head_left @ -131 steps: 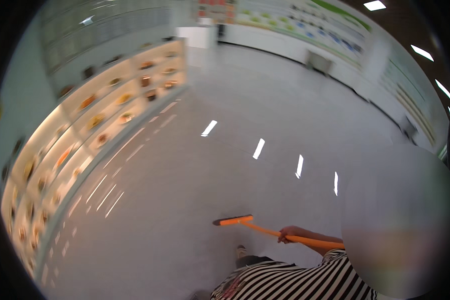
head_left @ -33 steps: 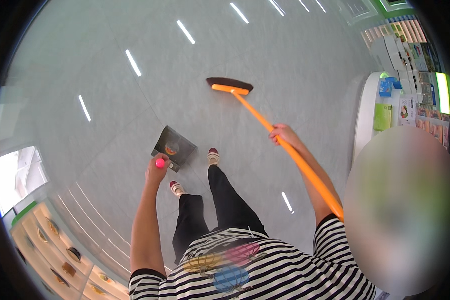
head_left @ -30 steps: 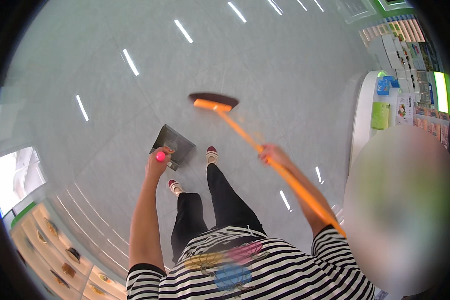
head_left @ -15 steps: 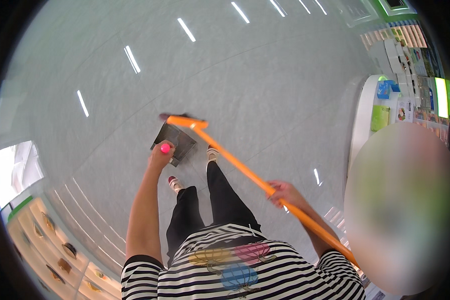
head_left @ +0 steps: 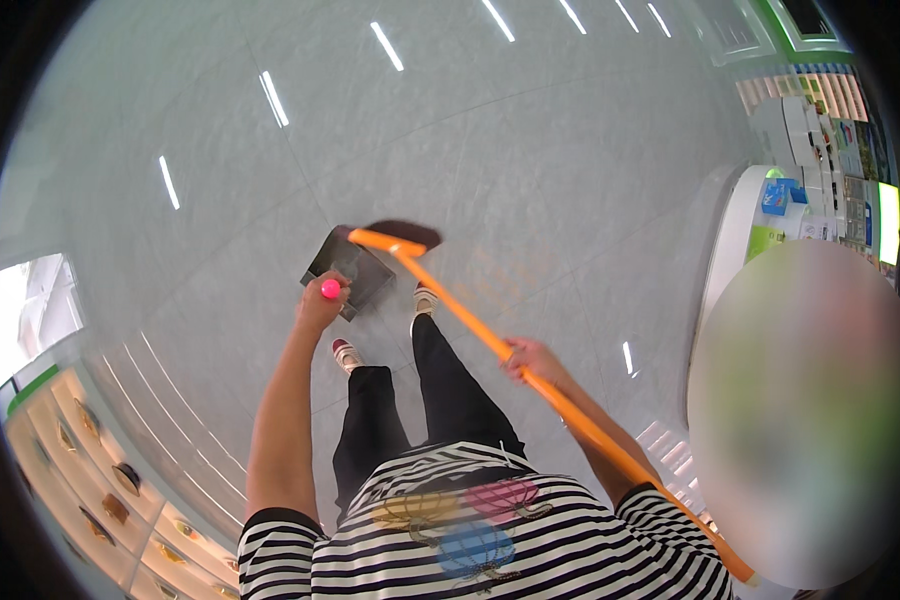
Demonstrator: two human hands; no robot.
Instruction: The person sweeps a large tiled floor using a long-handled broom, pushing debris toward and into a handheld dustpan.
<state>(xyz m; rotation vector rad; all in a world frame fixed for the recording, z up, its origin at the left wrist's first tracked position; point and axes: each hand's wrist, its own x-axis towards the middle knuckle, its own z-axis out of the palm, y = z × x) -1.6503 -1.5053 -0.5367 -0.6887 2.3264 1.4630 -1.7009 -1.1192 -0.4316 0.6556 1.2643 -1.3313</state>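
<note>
Grey glossy floor tiles (head_left: pixel 530 150) fill most of the frame, mirroring ceiling lights as white streaks. Near the centre, the left hand (head_left: pixel 318 300) has its fingers closed around the pink-tipped handle of a dark dustpan (head_left: pixel 355 272) resting on the floor. The right hand (head_left: pixel 532 360) grips the orange broom (head_left: pixel 450 300) mid-handle, its dark bristles at the dustpan's far edge. Lit wooden shelves (head_left: pixel 80 470) curve along the lower left; a white display stand (head_left: pixel 740 230) sits at the right.

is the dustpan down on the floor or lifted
Down, it seems: the dark dustpan sits flat by the feet, the broom head at its edge. Contents: cannot tell.
</note>
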